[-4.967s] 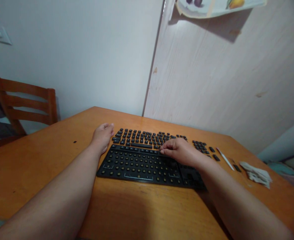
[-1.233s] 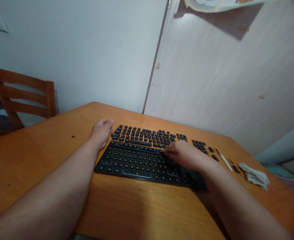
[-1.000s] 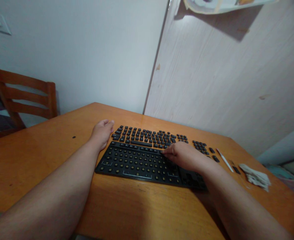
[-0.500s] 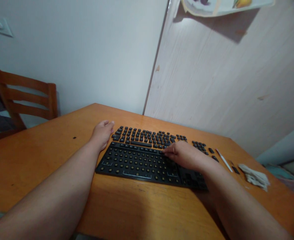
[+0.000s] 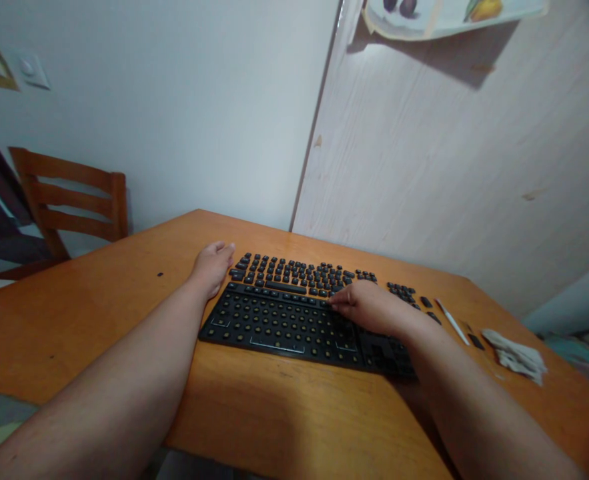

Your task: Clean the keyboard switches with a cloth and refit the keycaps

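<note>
A black keyboard base (image 5: pixel 284 323) with its caps off lies on the orange wooden table (image 5: pixel 274 413). Rows of loose black keycaps (image 5: pixel 294 273) sit just beyond it. My left hand (image 5: pixel 211 267) rests at the keyboard's far left corner, fingers stretched out, holding nothing. My right hand (image 5: pixel 369 308) lies over the right part of the keyboard. Its fingertips are pinched together at the top row, and what they grip is hidden.
A smaller cluster of keycaps (image 5: pixel 401 292), a thin white stick (image 5: pixel 451 321) and a crumpled tissue (image 5: pixel 517 353) lie to the right. A wooden chair (image 5: pixel 71 200) stands at the table's far left. The wall and a pale wooden panel rise close behind.
My head has turned a little to the left, so everything sits slightly further right in view. Both hands stay where they were at the keyboard.
</note>
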`<state>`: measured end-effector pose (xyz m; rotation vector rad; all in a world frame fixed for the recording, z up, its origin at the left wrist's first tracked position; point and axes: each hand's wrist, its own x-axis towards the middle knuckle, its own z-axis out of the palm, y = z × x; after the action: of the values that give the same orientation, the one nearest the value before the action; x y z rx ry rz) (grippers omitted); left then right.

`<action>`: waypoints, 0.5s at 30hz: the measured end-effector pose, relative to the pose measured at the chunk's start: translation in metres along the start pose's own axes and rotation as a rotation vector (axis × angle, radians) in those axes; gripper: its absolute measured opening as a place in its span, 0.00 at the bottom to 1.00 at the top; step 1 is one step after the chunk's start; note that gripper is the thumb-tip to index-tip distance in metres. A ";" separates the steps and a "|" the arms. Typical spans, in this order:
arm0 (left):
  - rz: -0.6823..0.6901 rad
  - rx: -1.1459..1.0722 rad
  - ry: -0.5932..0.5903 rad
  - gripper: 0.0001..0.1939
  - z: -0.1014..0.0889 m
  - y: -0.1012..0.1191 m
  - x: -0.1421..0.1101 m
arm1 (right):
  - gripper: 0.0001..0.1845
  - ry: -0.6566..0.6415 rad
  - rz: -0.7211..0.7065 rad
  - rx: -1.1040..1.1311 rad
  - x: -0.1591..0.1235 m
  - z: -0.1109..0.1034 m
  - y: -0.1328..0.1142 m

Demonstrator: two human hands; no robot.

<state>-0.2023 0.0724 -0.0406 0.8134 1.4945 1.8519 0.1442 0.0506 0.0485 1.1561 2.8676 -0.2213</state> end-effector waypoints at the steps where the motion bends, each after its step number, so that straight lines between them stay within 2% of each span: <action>1: 0.003 -0.001 -0.012 0.21 0.000 0.000 0.000 | 0.15 0.004 -0.012 -0.005 0.000 0.000 0.001; 4: 0.010 0.018 -0.035 0.20 -0.001 -0.001 0.001 | 0.15 -0.002 -0.043 -0.008 0.002 0.002 0.001; 10: 0.010 0.032 -0.026 0.21 -0.002 0.000 0.001 | 0.14 -0.006 -0.003 0.026 0.005 0.006 -0.002; 15: 0.013 -0.001 -0.024 0.19 -0.003 0.000 0.001 | 0.14 0.063 0.013 0.045 0.003 -0.002 0.008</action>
<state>-0.2053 0.0718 -0.0414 0.8436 1.4774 1.8457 0.1473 0.0589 0.0494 1.2109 2.9229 -0.2540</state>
